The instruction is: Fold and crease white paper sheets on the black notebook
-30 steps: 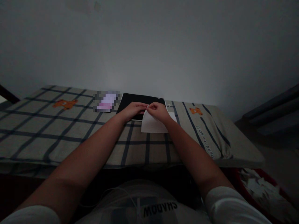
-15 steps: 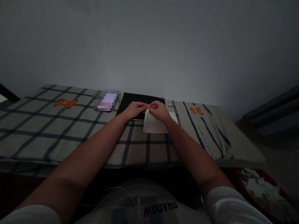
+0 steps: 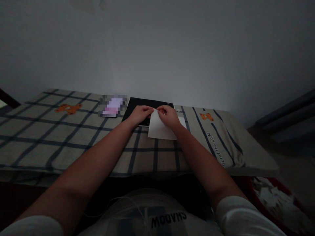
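Note:
A sheet of white paper point(image 3: 161, 129) hangs from my fingertips over the near right part of a black flat notebook or folder point(image 3: 145, 103). My left hand point(image 3: 141, 114) pinches the paper's top edge from the left. Close beside it, my right hand point(image 3: 169, 115) is closed on the same edge, with its fingertips curled in. The right forearm covers part of the paper's right side. Both hands are just above the black cover, which lies on the checked cloth.
A phone point(image 3: 113, 106) with a lit, blurred screen lies left of the black cover. The checked cloth point(image 3: 81, 144) with bear prints covers the low table, against a plain wall point(image 3: 157, 49). At lower right, a red bin point(image 3: 275, 203) holds crumpled white paper.
The paper has shifted slightly left and lies flatter between the hands. My fingertips have moved a little apart along its top edge. Phone and black cover are where they were.

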Demonstrator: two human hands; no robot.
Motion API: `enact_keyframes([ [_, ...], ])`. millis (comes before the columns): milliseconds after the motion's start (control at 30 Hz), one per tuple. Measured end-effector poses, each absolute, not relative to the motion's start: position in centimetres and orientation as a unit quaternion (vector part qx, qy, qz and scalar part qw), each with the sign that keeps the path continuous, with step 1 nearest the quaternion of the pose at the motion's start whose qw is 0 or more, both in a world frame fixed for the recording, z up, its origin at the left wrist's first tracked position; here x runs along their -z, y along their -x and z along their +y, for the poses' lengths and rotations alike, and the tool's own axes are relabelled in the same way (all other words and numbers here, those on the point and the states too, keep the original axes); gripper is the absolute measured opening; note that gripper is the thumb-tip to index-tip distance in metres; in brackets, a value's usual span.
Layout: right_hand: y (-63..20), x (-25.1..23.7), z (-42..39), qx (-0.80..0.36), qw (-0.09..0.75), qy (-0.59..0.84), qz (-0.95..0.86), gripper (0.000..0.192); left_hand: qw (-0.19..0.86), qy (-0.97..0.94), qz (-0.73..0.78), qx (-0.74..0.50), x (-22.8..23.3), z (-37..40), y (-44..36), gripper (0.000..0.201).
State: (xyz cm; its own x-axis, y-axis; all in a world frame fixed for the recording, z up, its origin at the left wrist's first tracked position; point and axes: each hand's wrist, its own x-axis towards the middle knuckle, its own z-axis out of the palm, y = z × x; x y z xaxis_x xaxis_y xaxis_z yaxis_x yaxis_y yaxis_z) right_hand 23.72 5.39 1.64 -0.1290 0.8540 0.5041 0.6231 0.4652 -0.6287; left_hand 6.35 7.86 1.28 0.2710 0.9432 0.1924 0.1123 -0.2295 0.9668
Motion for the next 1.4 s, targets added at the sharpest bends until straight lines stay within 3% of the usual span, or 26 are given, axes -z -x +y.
enact_keyframes([
  [133, -24.4, -1.7, 5.7, -0.058, 0.407, 0.508, -0.757, 0.015, 0.430, -0.672, 0.416, -0.437, -1.3, 8.0, -6.2, 0.026],
  [467, -23.8, -1.9, 5.3, -0.060, 0.374, 0.492, -0.784, 0.011, 0.221, -0.771, 0.425, -0.419, -1.7, 6.8, -6.2, 0.019],
  [1033, -23.2, -1.6, 5.5, -0.005, 0.357, 0.445, -0.821, 0.014, 0.057, -0.809, 0.445, -0.379, -2.7, 5.8, -6.4, 0.018],
  [1400, -22.8, -2.0, 5.4, 0.016, 0.367, 0.456, -0.811, 0.012, 0.050, -0.793, 0.459, -0.398, -2.4, 6.4, -6.3, 0.018],
])
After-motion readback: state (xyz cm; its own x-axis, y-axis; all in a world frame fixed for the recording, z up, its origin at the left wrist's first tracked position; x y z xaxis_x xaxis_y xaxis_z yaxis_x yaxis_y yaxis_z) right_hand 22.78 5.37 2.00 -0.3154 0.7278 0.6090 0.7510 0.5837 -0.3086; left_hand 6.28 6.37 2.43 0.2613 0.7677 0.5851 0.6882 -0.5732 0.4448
